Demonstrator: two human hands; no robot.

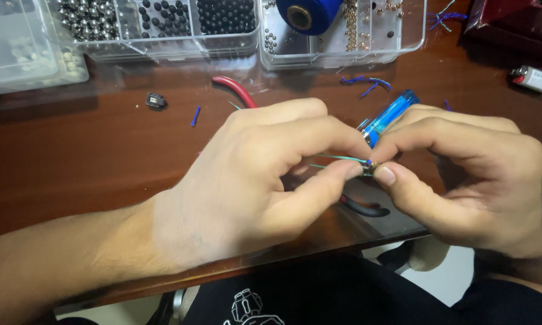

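The two hands meet just above the near edge of the glossy dark brown wooden desk, thumbs and forefingers pressed tip to tip. The left hand pinches a thin teal cord, which runs from its fingertips toward 3 o'clock into a small dark metallic bead. The right hand is clamped on that bead between thumb and forefinger, so both hands are closed on the same strand at the same spot. Just behind the fingertips, at 12 o'clock from the bead, a translucent blue plastic lighter lies tilted on the desk, partly hidden by the right hand's fingers. A pair of pliers with red handles pokes out at 11 o'clock behind the left hand, its dark end showing below the hands near the desk edge. Short blue cord scraps lie near the lighter. At 12 o'clock, along the far edge, stand clear plastic compartment boxes of black and silver beads, and a spool of blue thread rests in one of them. A white lighter lies at 2 o'clock, well apart.
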